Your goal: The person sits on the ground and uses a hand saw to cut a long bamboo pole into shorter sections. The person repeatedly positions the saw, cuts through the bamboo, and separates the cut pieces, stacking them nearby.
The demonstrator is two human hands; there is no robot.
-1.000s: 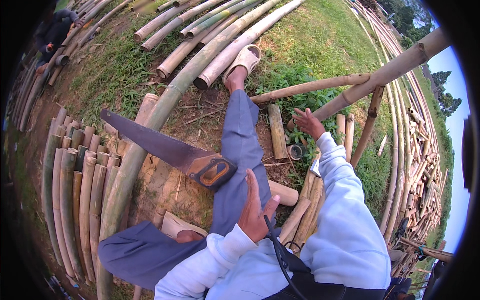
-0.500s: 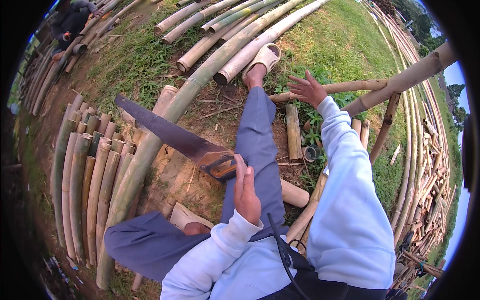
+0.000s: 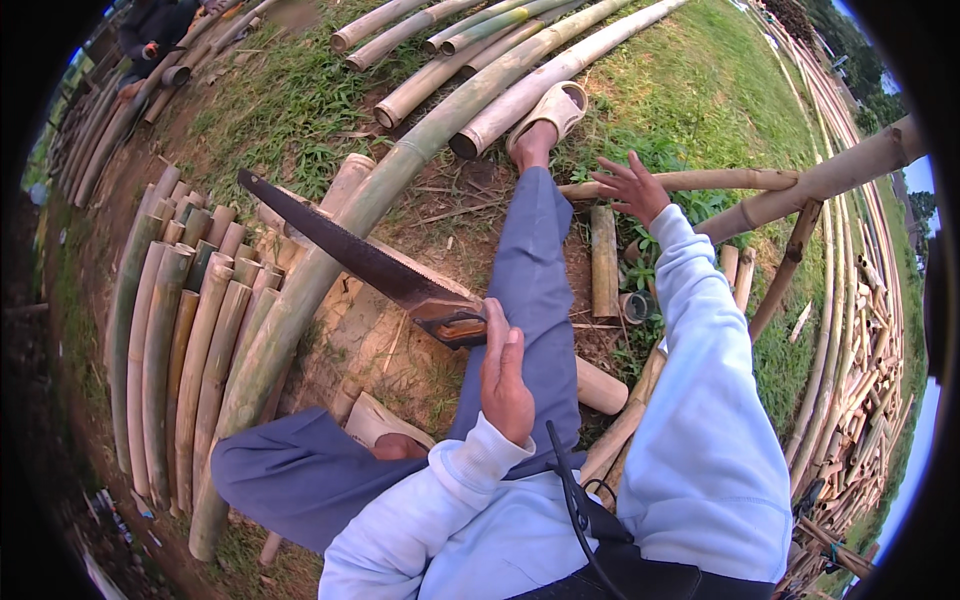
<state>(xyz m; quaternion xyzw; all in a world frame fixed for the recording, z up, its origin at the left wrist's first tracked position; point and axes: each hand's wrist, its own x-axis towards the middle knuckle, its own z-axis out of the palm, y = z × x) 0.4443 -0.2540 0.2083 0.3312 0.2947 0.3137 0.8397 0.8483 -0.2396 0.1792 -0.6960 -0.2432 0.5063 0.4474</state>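
My left hand (image 3: 507,390) is open beside the handle of a hand saw (image 3: 345,240). Its fingers are stretched out and close together, with the tips at the handle's rear end; I cannot tell whether the palm bears on it. The saw's dark blade crosses a long greenish bamboo pole (image 3: 400,165), and its wooden handle lies over my left thigh area, teeth edge showing. Farther off to the right, my right hand (image 3: 632,190) is open with spread fingers, holding nothing, near a thin horizontal bamboo bar (image 3: 700,180).
Cut bamboo pieces (image 3: 190,340) stand bundled at the left. Several poles (image 3: 490,130) lie on the grass ahead. At right, a slanting thick bamboo (image 3: 800,185) joins the bar; beyond is a heap of split bamboo (image 3: 860,370). A person (image 3: 150,40) sits at the far left.
The scene has shifted slightly right in view. The saw has tilted so that its toothed edge shows more. Both hands keep about the same pose.
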